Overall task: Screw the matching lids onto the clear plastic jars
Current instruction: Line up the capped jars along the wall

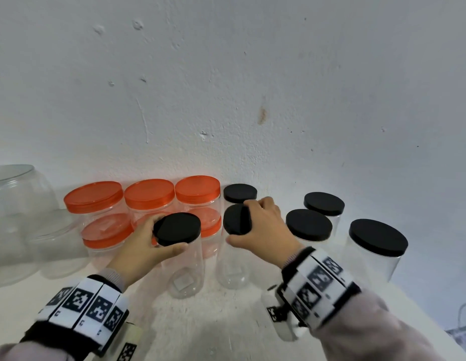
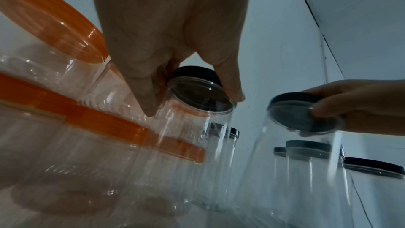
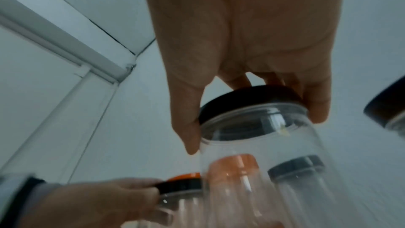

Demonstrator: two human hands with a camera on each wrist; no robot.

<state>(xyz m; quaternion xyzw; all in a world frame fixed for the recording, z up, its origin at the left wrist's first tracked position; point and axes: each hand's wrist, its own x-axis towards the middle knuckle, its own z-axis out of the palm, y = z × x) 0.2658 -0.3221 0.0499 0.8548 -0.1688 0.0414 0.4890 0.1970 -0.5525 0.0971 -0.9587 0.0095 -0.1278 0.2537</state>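
Orange-lidded jars (image 1: 148, 196) line the white table's (image 1: 213, 321) far edge (against the wall). In front, the left hand (image 1: 145, 243) grips a black lid (image 1: 177, 228) on a clear jar (image 1: 186, 269); the right hand (image 1: 265, 227) clamps another lid (image 1: 235, 220), apparently tilted, on its neighbour (image 1: 233, 267).

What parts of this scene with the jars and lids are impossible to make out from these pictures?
- Head view: the right hand covers part of its black lid, so whether it sits square on the jar is unclear.
- Left wrist view: the left hand hides the top of its black lid.
- Head view: the large clear jar at far left is cut off by the edge.
- Right wrist view: blur hides the thread seating.
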